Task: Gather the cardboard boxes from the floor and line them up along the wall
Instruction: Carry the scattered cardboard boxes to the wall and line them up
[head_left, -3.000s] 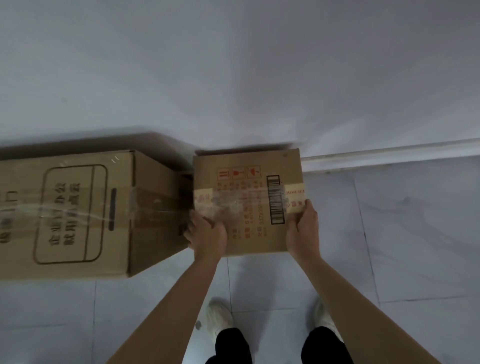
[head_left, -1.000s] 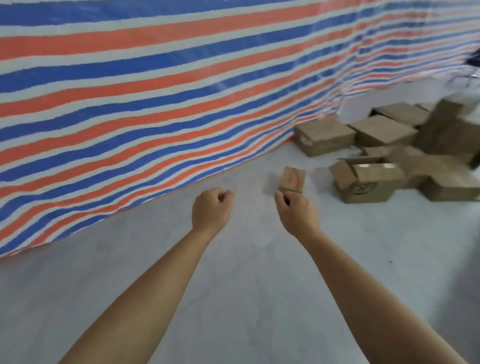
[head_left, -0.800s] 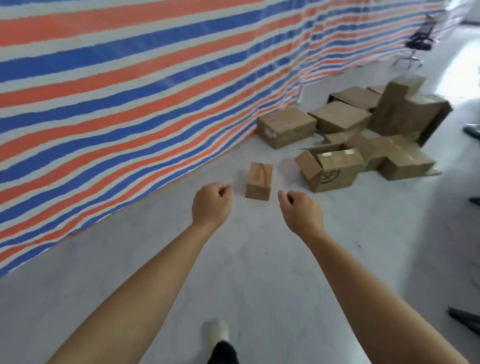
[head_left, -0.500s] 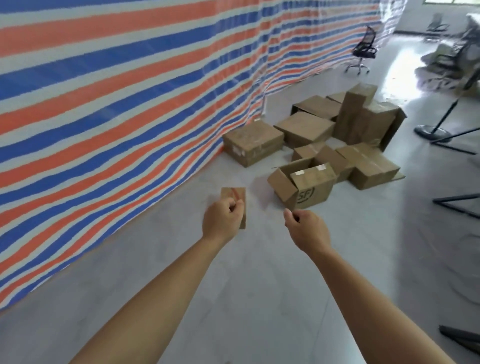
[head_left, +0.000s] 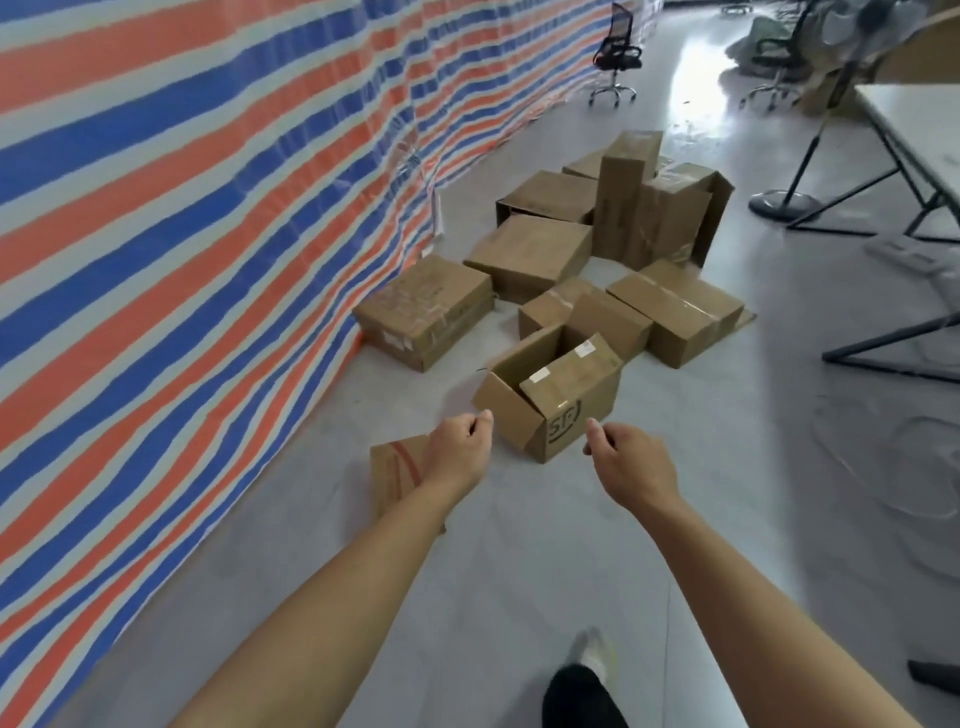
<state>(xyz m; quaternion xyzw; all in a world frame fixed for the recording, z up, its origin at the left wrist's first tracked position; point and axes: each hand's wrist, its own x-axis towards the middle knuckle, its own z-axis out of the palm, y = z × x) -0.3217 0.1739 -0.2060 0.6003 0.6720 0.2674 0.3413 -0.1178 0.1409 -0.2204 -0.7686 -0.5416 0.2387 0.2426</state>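
Several cardboard boxes lie scattered on the grey floor ahead. Nearest is a small box with a red stripe (head_left: 396, 474), partly hidden behind my left hand (head_left: 460, 451). Just beyond it sits an open box with a printed logo (head_left: 550, 399), flaps up. A flat sealed box (head_left: 423, 310) rests against the striped tarp wall (head_left: 182, 218). More boxes are piled behind, including a tall upright one (head_left: 621, 195). My right hand (head_left: 626, 464) hangs in the air in front of the open box. Both hands are loosely curled and hold nothing.
A folding table (head_left: 914, 135) and a standing fan's base (head_left: 782, 202) stand at the right. Office chairs (head_left: 615, 57) are at the far end. A white power strip (head_left: 906, 254) lies on the floor. My foot (head_left: 592, 657) is at the bottom.
I set a box down by a white wall, turned away and walked along the striped tarp. The box pile has come much nearer. My empty hands stayed curled in front of me.
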